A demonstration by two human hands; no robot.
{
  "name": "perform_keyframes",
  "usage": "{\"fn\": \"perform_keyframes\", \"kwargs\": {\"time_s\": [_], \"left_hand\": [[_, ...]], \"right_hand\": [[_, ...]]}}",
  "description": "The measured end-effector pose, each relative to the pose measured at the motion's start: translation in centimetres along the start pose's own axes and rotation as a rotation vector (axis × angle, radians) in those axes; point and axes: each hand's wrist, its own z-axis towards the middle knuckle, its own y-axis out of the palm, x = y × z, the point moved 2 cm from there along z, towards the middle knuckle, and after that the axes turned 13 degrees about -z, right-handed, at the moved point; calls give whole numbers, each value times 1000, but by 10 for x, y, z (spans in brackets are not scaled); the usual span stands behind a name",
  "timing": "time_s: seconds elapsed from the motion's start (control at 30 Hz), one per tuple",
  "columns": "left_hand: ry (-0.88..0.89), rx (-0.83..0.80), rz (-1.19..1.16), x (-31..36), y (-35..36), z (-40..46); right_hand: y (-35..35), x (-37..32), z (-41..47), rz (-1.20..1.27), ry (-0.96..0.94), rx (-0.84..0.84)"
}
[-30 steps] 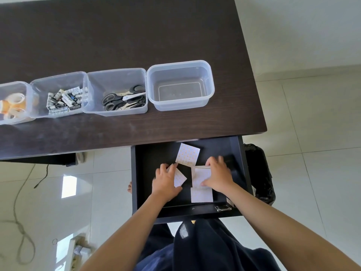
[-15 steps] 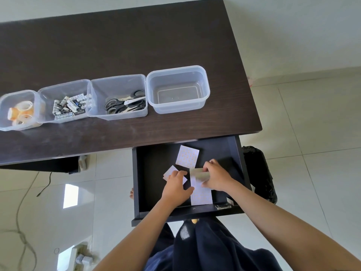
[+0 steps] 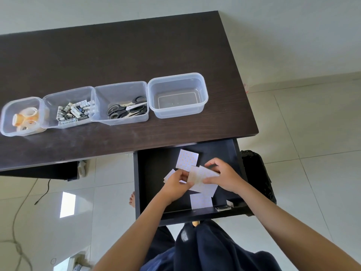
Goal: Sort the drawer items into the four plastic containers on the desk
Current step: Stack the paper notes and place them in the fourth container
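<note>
Over the open black drawer [image 3: 152, 184], my left hand [image 3: 176, 184] and my right hand [image 3: 224, 178] both grip a small stack of white patterned paper cards [image 3: 201, 176], lifted and tilted. More cards lie loose in the drawer: one [image 3: 187, 160] at the back, one [image 3: 201, 201] near the front, one [image 3: 169, 175] partly hidden under my left hand. On the dark desk [image 3: 117, 55] stand four clear plastic containers in a row: tape rolls [image 3: 21, 116], batteries [image 3: 68, 108], scissors [image 3: 121, 103], and an empty one [image 3: 177, 94].
A small metal latch [image 3: 223, 208] sits at the drawer's front right corner. A black bag [image 3: 257, 173] stands on the tiled floor right of the drawer. Cables [image 3: 17, 222] trail across the floor at left. My dark-clothed legs [image 3: 205, 249] are below the drawer.
My hands came together from flat on separate cards; the right lifted a stack of cards off the drawer bottom and the left took hold of its other end. The view shifted back.
</note>
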Motion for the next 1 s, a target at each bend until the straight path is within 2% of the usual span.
{"fn": "perform_keyframes", "kwargs": {"time_s": [0.1,0.23,0.37,0.5,0.7,0.9,1.0], "left_hand": [[8,-10,-67,7,-1,0],[0,58,-201,7,-4,-3],[56,96,-318,14,-6,-13],[144,72,-337,22,-3,-18],[251,86,-327,27,3,-25],[332,68,-225,32,3,-27],[323,71,-258,32,2,-29]], "right_hand": [[-6,1,-5,40,19,86],[-19,4,-9,69,59,235],[-26,5,-11,378,150,364],[-15,-6,-14,515,191,374],[2,-18,-16,377,172,491],[7,-18,-14,185,57,475],[9,-20,-13,165,29,477]]}}
